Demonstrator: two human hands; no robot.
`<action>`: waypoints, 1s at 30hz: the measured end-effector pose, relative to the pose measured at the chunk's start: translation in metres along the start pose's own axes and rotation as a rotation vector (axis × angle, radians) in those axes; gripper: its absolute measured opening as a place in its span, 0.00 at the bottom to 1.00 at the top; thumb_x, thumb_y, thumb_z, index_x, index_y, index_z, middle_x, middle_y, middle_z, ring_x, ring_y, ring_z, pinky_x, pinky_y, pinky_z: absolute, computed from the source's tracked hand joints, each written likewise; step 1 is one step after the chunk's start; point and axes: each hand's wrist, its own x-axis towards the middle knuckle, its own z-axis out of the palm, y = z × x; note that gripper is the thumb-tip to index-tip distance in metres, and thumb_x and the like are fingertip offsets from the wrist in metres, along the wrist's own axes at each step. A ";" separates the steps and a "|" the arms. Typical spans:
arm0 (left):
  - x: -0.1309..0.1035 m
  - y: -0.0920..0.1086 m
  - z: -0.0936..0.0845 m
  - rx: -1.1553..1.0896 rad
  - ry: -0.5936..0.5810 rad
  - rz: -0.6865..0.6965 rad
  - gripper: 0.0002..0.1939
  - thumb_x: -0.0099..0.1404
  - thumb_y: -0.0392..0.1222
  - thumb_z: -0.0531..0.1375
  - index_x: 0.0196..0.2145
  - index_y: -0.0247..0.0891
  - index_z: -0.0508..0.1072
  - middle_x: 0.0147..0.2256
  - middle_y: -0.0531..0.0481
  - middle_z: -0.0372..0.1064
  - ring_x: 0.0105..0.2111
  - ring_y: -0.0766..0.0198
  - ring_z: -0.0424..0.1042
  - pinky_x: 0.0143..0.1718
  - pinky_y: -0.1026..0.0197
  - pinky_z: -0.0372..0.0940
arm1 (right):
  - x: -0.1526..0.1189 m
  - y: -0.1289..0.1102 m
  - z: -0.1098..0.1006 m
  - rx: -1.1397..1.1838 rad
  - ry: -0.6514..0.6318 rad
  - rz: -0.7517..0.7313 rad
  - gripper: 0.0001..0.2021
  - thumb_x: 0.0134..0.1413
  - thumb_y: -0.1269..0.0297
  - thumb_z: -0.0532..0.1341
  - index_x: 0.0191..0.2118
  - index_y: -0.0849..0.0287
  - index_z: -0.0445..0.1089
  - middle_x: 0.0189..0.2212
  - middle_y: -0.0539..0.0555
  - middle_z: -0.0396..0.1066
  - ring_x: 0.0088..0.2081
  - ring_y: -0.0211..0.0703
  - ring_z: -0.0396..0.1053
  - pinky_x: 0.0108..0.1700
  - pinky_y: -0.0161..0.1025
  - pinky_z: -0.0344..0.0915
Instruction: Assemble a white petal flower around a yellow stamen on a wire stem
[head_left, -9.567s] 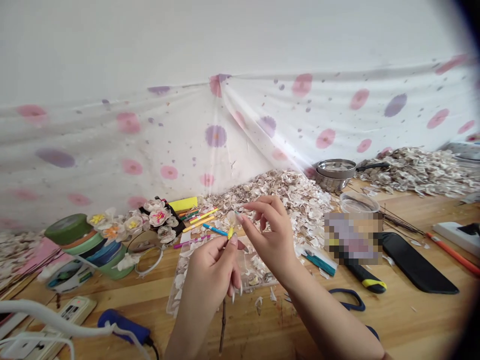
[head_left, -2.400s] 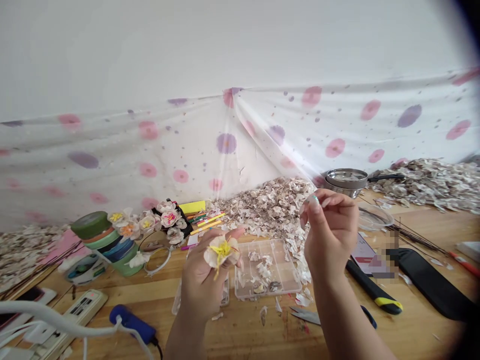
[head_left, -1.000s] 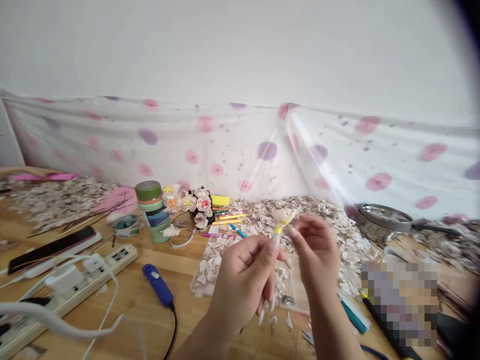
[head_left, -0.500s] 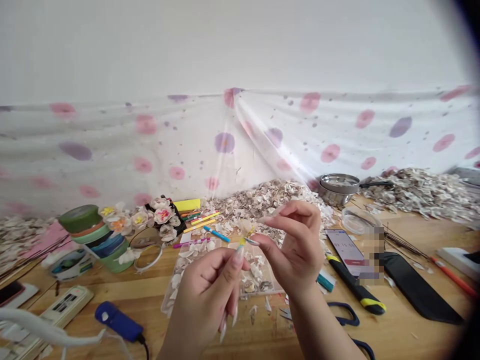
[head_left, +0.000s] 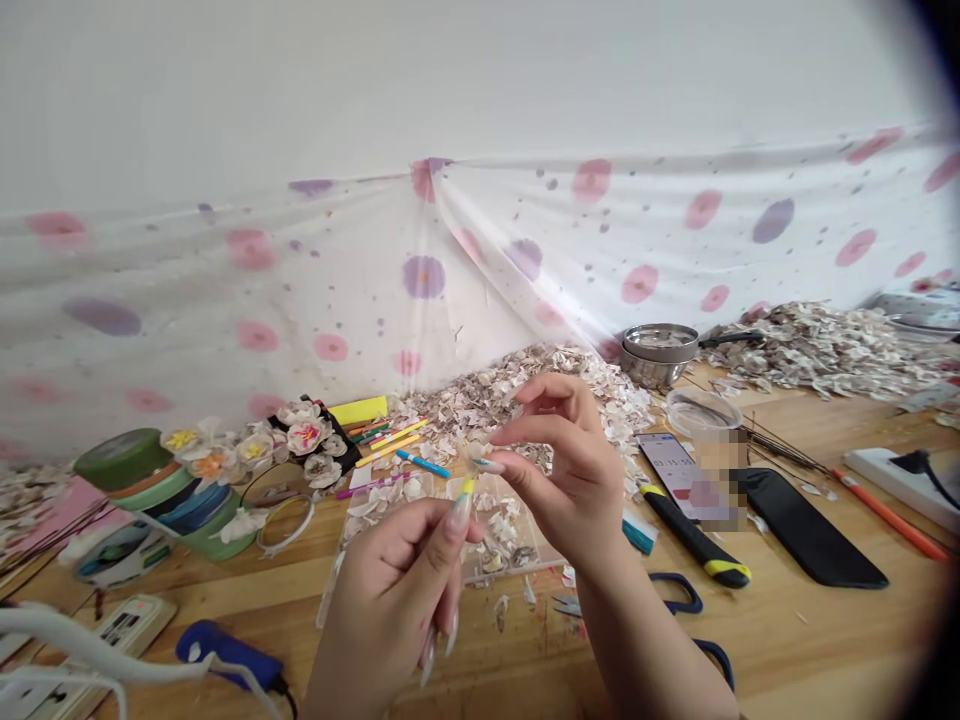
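Near the middle of the view, my left hand (head_left: pixel 409 580) pinches a small flower (head_left: pixel 472 453) by its yellow base between thumb and forefinger. Pale, translucent petals stand at the top of it. From the right, my right hand (head_left: pixel 566 480) closes thumb and forefinger on a petal at the flower's side; its other fingers are curled and raised. Any stem inside my left hand is hidden. Beneath both hands lies a clear divided box (head_left: pixel 517 573) with loose whitish petals in it.
Finished flowers (head_left: pixel 307 435) and stacked tape rolls (head_left: pixel 161 490) stand at left, with markers (head_left: pixel 422 462) behind the box. Loose petals (head_left: pixel 517 385) are heaped along the back. Scissors (head_left: pixel 677 593), a phone (head_left: pixel 656 465) and a black-and-yellow handle (head_left: pixel 694 540) lie at right.
The whole view has shifted, so most things sit farther left. My right fingertips have come closer together at the petals, while my left hand keeps its pinch on the base.
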 end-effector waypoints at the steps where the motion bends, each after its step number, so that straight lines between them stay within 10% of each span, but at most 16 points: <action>1: 0.001 0.000 0.000 -0.006 0.002 -0.002 0.29 0.57 0.69 0.61 0.29 0.36 0.73 0.10 0.58 0.58 0.10 0.75 0.52 0.11 0.73 0.46 | 0.000 0.000 0.000 0.007 0.000 0.017 0.05 0.53 0.71 0.70 0.34 0.56 0.74 0.42 0.51 0.62 0.42 0.39 0.64 0.45 0.40 0.64; 13: 0.005 0.000 -0.003 -0.007 -0.042 -0.061 0.29 0.56 0.70 0.62 0.28 0.37 0.70 0.10 0.59 0.58 0.08 0.77 0.49 0.09 0.75 0.45 | 0.000 0.001 -0.003 0.156 -0.003 0.272 0.03 0.53 0.70 0.69 0.33 0.55 0.75 0.40 0.52 0.66 0.46 0.41 0.65 0.37 0.36 0.65; 30: 0.001 0.006 0.006 -0.166 0.234 0.058 0.27 0.55 0.66 0.65 0.27 0.37 0.70 0.09 0.60 0.58 0.07 0.77 0.51 0.09 0.75 0.46 | -0.006 -0.011 -0.007 0.024 0.060 -0.139 0.07 0.58 0.75 0.60 0.34 0.58 0.74 0.28 0.50 0.69 0.30 0.38 0.66 0.31 0.38 0.64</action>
